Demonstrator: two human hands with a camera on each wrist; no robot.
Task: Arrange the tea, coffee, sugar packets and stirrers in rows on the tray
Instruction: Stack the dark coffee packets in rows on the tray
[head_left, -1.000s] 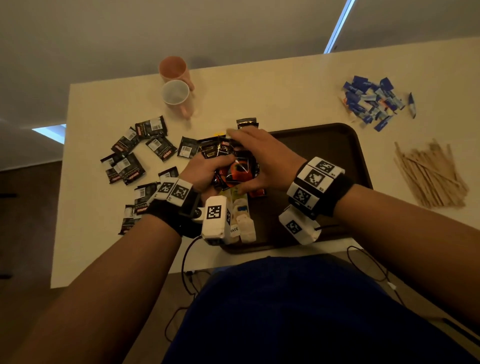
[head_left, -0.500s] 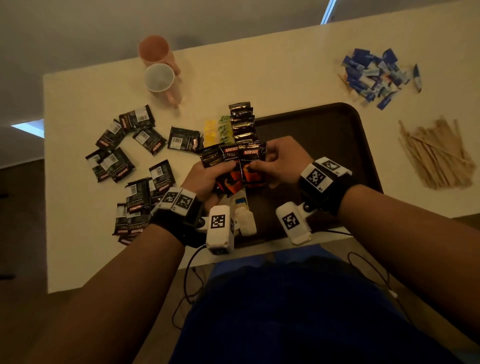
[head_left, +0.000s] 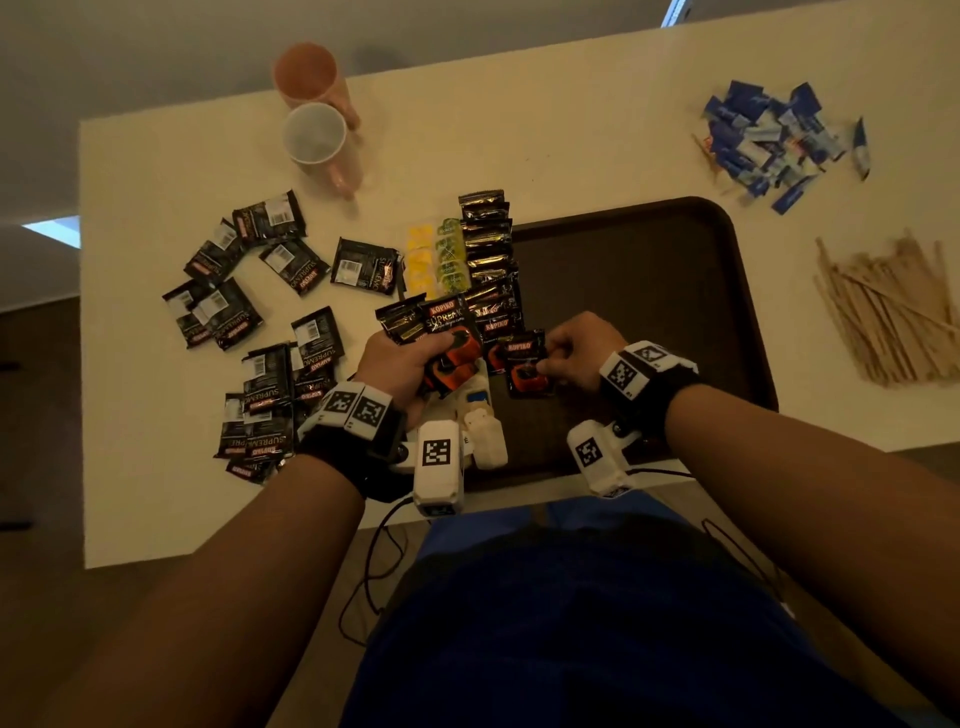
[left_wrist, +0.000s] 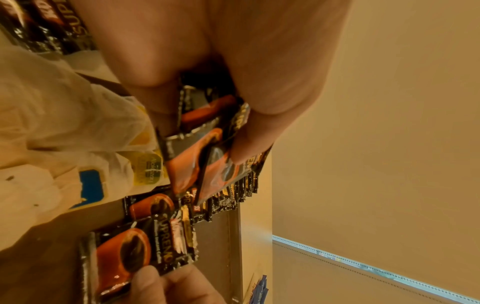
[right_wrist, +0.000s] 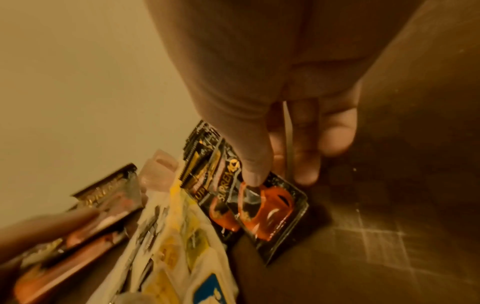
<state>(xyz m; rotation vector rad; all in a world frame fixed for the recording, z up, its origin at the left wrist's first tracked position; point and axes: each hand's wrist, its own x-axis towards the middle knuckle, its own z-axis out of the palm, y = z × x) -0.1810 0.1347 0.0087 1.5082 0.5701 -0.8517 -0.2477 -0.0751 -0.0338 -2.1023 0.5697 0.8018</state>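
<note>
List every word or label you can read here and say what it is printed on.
"KOPIKO": coffee packet pinched by the right hand.
"KOPIKO SUPREMO": front packet of the bunch held by the left hand.
"SUPREMO": loose packets on the table.
Tea bag tags, barcodes, sugar packets: unreadable.

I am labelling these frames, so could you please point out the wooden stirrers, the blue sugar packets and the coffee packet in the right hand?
wooden stirrers (head_left: 883, 306), head view, middle of the pile.
blue sugar packets (head_left: 769, 140), head view, centre of the heap.
coffee packet (head_left: 525, 365), head view, its orange print.
</note>
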